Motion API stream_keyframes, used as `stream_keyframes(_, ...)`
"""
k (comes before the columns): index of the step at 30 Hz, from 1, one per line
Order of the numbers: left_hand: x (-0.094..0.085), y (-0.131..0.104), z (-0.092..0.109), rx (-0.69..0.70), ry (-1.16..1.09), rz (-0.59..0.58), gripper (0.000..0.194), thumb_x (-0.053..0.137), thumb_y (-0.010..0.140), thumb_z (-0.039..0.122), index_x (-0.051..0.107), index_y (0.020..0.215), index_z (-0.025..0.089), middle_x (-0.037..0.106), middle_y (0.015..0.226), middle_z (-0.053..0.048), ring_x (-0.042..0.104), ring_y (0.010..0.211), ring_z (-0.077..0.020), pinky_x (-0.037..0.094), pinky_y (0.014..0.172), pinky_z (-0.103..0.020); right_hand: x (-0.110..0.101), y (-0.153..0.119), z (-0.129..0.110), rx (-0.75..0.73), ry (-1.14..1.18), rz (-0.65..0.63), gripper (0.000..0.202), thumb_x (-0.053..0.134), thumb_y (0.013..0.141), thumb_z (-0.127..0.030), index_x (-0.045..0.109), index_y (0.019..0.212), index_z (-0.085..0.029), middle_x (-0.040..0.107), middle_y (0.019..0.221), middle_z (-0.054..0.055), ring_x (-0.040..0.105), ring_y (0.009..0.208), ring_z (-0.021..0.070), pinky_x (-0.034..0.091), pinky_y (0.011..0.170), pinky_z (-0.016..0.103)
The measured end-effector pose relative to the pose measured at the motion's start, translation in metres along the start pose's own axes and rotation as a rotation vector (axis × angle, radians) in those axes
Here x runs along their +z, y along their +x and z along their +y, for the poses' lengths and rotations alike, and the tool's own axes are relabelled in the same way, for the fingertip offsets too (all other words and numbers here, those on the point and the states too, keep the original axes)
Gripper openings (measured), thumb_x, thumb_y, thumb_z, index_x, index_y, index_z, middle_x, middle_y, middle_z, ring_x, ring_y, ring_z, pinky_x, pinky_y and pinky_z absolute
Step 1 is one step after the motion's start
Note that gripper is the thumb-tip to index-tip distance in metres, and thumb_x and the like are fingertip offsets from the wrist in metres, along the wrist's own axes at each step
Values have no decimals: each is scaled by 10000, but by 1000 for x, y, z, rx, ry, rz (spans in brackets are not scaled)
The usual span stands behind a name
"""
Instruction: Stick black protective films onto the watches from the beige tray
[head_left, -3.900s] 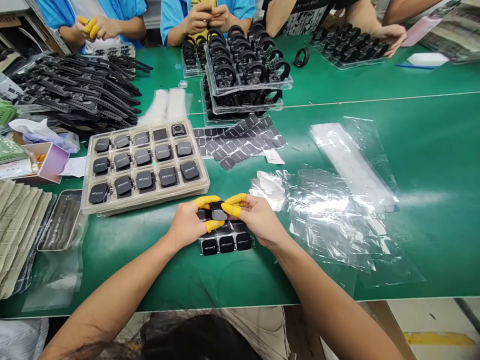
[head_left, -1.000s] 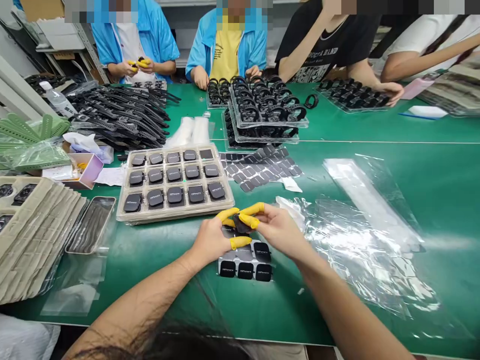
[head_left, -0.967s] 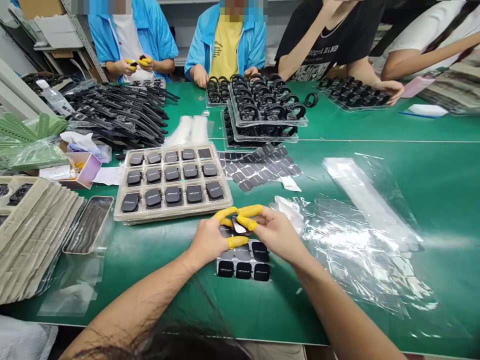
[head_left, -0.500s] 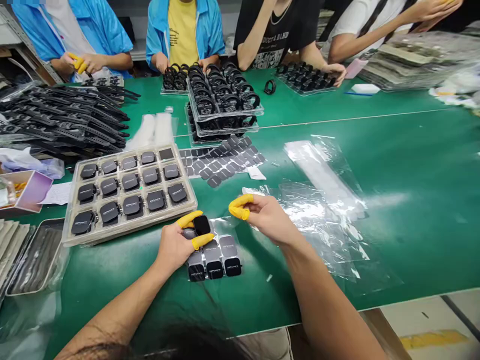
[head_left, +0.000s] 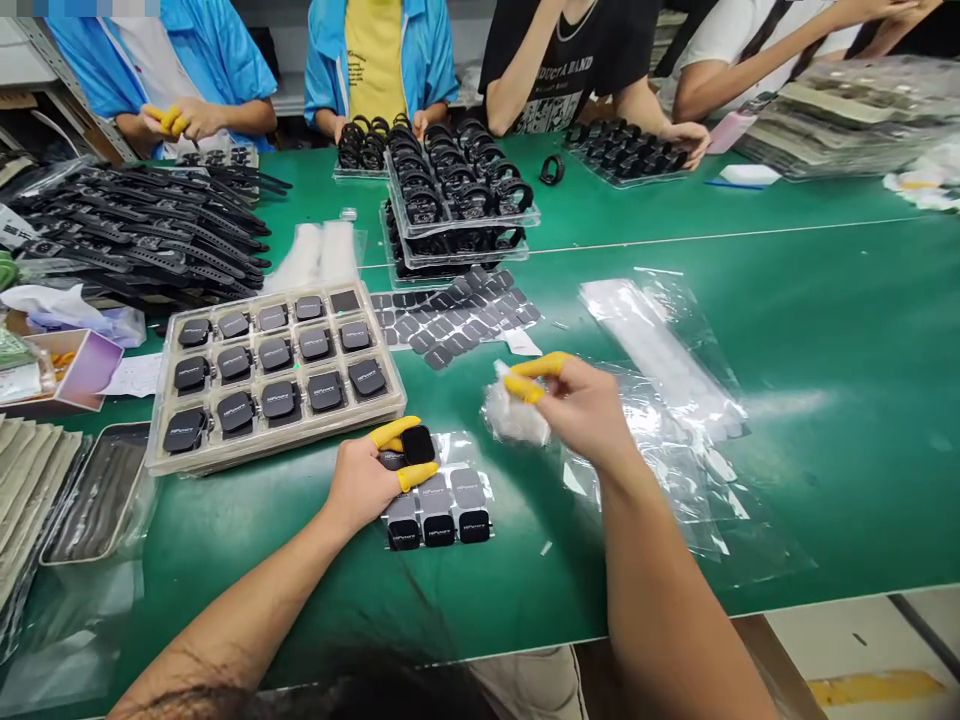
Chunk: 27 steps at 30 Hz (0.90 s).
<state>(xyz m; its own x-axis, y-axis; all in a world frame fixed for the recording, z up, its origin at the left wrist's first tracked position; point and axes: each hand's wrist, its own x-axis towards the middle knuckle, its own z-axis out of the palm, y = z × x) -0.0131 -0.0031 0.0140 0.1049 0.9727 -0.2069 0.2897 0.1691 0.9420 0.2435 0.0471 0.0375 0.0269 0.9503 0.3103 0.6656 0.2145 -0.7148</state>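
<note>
My left hand [head_left: 380, 470], with yellow finger cots on thumb and index finger, grips a black square watch body [head_left: 418, 445] between those fingertips. Under it lies a clear sheet of grey square labels [head_left: 469, 487] printed with white lettering, dark ones along its near row. To the right, my right hand [head_left: 574, 400] also wears yellow cots. Its thumb and finger are pinched together on a small whitish scrap [head_left: 501, 369]. Crumpled clear film [head_left: 517, 415] sits just below these fingertips; whether it is joined to the scrap I cannot tell.
At left, a tray [head_left: 277, 445] bears labelled square watch bodies. Behind it are piled black straps [head_left: 142, 235] and more label sheets [head_left: 457, 315]. Stacked trays of black watches [head_left: 457, 195] stand mid-table. Clear plastic bags [head_left: 652, 350] spread at right. Several people sit opposite.
My right hand has shifted right and slightly up, and a whitish scrap now shows at its fingertips, with crumpled film below. My left hand keeps its grip on the watch body. The view has shifted slightly.
</note>
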Motion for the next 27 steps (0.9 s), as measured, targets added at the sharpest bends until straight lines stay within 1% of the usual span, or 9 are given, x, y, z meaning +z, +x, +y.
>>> stream_keyframes(2, 1, 0, -2, 45, -23, -23, 597, 881, 652, 337, 747, 1217, 198, 797, 970, -48, 732, 927, -234, 588, 903, -349, 16, -14, -23, -231, 136, -194, 135, 680, 891, -380, 763, 876, -275, 712, 830, 30, 614, 747, 189, 490, 648, 339)
stream_keyframes(4, 1, 0, -4, 90, -52, -44, 543, 866, 665, 303, 760, 1184, 188, 797, 982, -46, 732, 928, -236, 592, 882, -332, 33, -24, -40, -406, 99, -335, 162, 604, 940, -302, 764, 924, -283, 706, 876, 45, 635, 842, 198, 512, 688, 334)
stream_keyframes(7, 1, 0, -3, 62, -70, -11, 546, 873, 660, 318, 759, 1178, 189, 799, 983, -46, 736, 916, -232, 594, 867, -323, 43, -26, -45, -408, -148, -215, 185, 582, 947, -267, 763, 930, -240, 695, 868, 83, 618, 833, 225, 492, 651, 347)
stream_keyframes(9, 1, -1, -1, 24, -63, 19, 575, 885, 647, 339, 754, 1188, 193, 800, 968, -47, 739, 902, -229, 596, 865, -325, 42, -24, -42, -369, -180, -118, 177, 588, 950, -283, 755, 924, -228, 694, 863, 86, 611, 815, 225, 491, 655, 353)
stream_keyframes(13, 2, -1, 0, 84, -76, -26, 482, 866, 665, 299, 778, 1125, 183, 800, 962, -44, 737, 911, -233, 594, 867, -317, 40, -26, -42, -453, -92, -230, 186, 558, 955, -266, 741, 937, -235, 693, 858, 78, 616, 814, 214, 493, 647, 335)
stream_keyframes(18, 2, -1, -1, 29, -94, 31, 569, 881, 647, 302, 752, 1190, 191, 800, 976, -50, 739, 901, -227, 598, 868, -329, 42, -28, -44, -362, -197, -85, 177, 569, 943, -252, 737, 904, -215, 697, 862, 99, 631, 833, 236, 489, 650, 350)
stream_keyframes(22, 3, -1, -3, 79, -89, -14, 459, 866, 659, 275, 781, 1100, 177, 796, 925, -40, 732, 872, -220, 598, 855, -322, 44, -29, -45, -452, -136, -192, 196, 547, 956, -254, 737, 928, -217, 701, 877, 93, 639, 818, 218, 498, 635, 334)
stream_keyframes(25, 3, -1, -2, 36, -127, 34, 545, 888, 636, 295, 765, 1153, 176, 798, 962, -53, 735, 889, -222, 598, 860, -322, 44, -28, -43, -411, -303, -89, 202, 553, 948, -254, 736, 889, -193, 693, 831, 104, 626, 778, 229, 442, 562, 328)
stream_keyframes(27, 3, -1, -1, 32, -139, 32, 542, 887, 638, 288, 765, 1155, 178, 799, 972, -55, 733, 896, -221, 594, 868, -319, 46, -28, -44, -407, -273, -70, 189, 555, 951, -243, 732, 912, -190, 704, 851, 100, 628, 794, 219, 462, 596, 324)
